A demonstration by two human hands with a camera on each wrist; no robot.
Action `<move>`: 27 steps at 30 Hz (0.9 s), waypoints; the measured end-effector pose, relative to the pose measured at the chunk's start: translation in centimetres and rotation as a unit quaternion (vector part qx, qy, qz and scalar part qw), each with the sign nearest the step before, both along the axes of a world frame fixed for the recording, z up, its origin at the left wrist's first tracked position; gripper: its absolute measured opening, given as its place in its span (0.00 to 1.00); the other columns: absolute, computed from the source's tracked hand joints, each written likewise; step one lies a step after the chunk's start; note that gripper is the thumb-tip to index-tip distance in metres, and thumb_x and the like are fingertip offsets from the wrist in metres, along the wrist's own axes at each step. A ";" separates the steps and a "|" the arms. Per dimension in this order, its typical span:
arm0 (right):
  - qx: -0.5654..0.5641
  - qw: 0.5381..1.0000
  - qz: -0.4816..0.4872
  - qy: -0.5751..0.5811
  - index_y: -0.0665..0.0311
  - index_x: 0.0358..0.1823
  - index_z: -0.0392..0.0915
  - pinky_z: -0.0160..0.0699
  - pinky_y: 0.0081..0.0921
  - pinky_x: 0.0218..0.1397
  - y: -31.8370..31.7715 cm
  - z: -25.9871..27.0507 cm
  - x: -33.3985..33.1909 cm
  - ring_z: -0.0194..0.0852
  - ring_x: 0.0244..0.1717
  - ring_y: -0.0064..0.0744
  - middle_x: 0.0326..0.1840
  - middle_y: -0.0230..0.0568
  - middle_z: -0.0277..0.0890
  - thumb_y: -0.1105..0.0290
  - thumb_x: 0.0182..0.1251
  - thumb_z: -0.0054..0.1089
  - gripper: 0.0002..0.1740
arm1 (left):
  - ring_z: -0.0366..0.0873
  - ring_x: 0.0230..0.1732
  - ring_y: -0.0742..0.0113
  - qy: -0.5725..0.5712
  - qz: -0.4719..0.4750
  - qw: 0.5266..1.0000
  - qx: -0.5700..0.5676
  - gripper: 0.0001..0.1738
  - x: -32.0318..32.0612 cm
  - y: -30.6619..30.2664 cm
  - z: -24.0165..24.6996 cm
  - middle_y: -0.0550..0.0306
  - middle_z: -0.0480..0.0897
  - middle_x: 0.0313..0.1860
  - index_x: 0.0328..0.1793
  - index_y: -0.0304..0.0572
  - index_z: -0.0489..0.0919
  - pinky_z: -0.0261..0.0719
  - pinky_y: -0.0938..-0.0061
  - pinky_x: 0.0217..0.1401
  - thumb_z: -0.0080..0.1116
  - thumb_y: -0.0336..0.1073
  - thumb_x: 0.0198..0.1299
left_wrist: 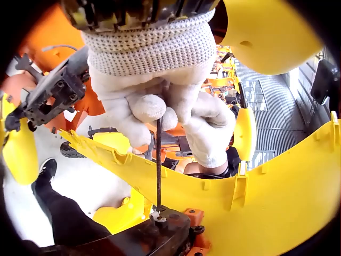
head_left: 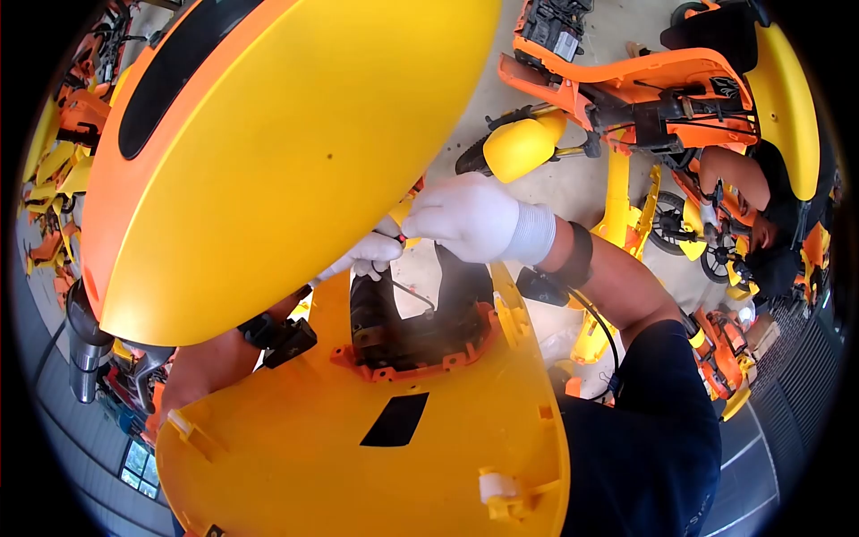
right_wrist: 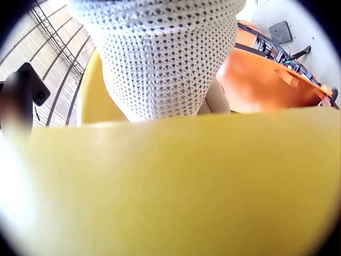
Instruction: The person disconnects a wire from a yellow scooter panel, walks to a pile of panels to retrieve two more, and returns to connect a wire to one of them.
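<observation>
**Q:** Screwdriver point(left_wrist: 158, 165) position?
**R:** Upright, its tip on a screw in the black housing point(left_wrist: 144, 237), which sits inside the yellow panel point(head_left: 358, 465).
**Q:** And the fingers?
**R:** The left hand point(left_wrist: 144, 101) pinches the shaft. The right hand point(head_left: 470, 219) is curled round the handle above. Both wear white gloves.

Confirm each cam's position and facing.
Head: on the head, facing down at the left hand and right hand, both white-gloved, forearms, lower yellow plastic panel.
Left wrist: above the left hand, facing down the thin metal screwdriver it grips.
Right wrist: behind the right hand's knit cuff; blurred yellow panel blocks the rest.
Shared: head and left wrist show both hands.
</observation>
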State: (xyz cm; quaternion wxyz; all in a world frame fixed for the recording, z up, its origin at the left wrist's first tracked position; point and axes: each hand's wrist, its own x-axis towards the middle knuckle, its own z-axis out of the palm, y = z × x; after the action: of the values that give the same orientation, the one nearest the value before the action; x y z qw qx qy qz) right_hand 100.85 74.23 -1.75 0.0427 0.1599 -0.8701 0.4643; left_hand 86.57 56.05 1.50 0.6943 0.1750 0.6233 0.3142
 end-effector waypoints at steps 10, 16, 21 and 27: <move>-0.108 0.984 -0.067 -0.128 0.55 0.38 0.82 0.78 0.33 0.31 -0.6 0.3 0.6 0.79 0.34 0.36 0.31 0.33 0.77 0.74 0.55 0.59 0.10 | 0.73 0.17 0.72 0.011 -0.024 1.000 -0.012 0.10 -0.2 0.3 -0.3 0.56 0.79 0.18 0.23 0.33 0.80 0.69 0.77 0.21 0.60 0.34 0.50; -0.025 0.998 -0.050 -0.009 0.55 0.38 0.79 0.77 0.33 0.33 -1.3 -0.3 0.9 0.78 0.33 0.38 0.30 0.34 0.73 0.71 0.58 0.56 0.07 | 0.74 0.17 0.71 -0.006 0.001 1.000 0.015 0.10 -0.4 -0.2 -0.9 0.55 0.79 0.18 0.23 0.34 0.80 0.69 0.77 0.20 0.60 0.34 0.49; -0.018 0.998 -0.044 0.042 0.55 0.37 0.78 0.77 0.32 0.32 -1.2 -0.5 0.4 0.77 0.32 0.37 0.30 0.33 0.72 0.71 0.55 0.56 0.07 | 0.74 0.17 0.70 -0.028 -0.040 0.999 0.008 0.10 -0.8 1.5 1.3 0.54 0.80 0.19 0.25 0.33 0.81 0.69 0.77 0.20 0.58 0.34 0.50; -0.011 1.000 -0.005 -0.011 0.53 0.45 0.77 0.77 0.33 0.33 -0.4 0.4 -0.2 0.79 0.34 0.39 0.32 0.35 0.74 0.70 0.61 0.54 0.11 | 0.74 0.17 0.70 -0.076 0.028 0.997 -0.010 0.10 -0.5 1.1 1.2 0.54 0.80 0.19 0.24 0.32 0.81 0.70 0.77 0.20 0.59 0.33 0.51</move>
State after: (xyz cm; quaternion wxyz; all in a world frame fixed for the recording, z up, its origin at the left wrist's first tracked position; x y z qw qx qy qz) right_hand 100.68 73.86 -1.38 0.0370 0.1495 -0.8662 0.4753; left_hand 86.06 57.15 2.67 0.7323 0.1265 0.5763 0.3400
